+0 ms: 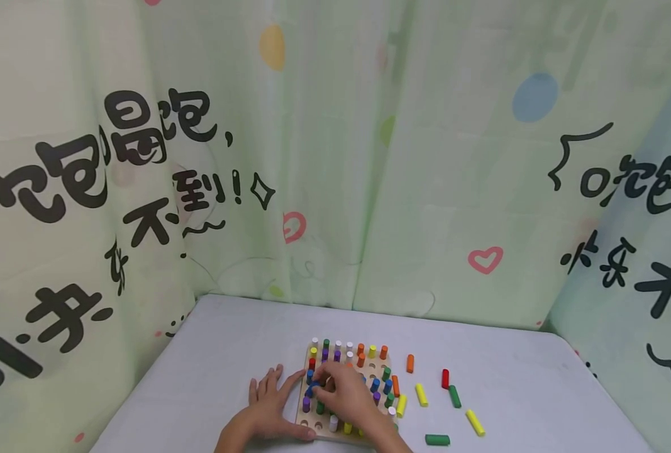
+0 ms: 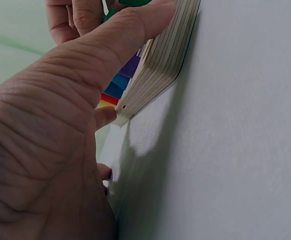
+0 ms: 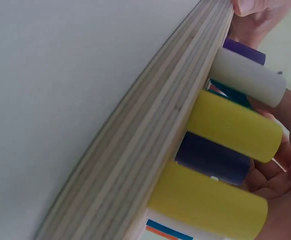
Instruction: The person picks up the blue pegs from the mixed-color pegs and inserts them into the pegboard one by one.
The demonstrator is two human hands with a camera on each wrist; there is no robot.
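Note:
A wooden pegboard (image 1: 326, 433) lies on the table, with colored cylindrical pegs standing in many of its holes. My left hand (image 1: 268, 410) has its fingers spread beside the board's left side, and its thumb touches the near left corner. My right hand (image 1: 348, 395) reaches over the board and pinches a blue peg (image 1: 313, 388) near the left column; whether that peg sits in its hole is hidden by the fingers. The right wrist view shows a yellow peg (image 3: 210, 200), a dark blue peg (image 3: 213, 157) and a white peg (image 3: 250, 77) upright along the near rows.
Loose pegs lie on the white table right of the board, including a red peg (image 1: 445, 378), a green peg (image 1: 437, 440), a yellow peg (image 1: 475, 423) and an orange peg (image 1: 410, 363). A printed curtain (image 1: 426, 189) hangs behind the table.

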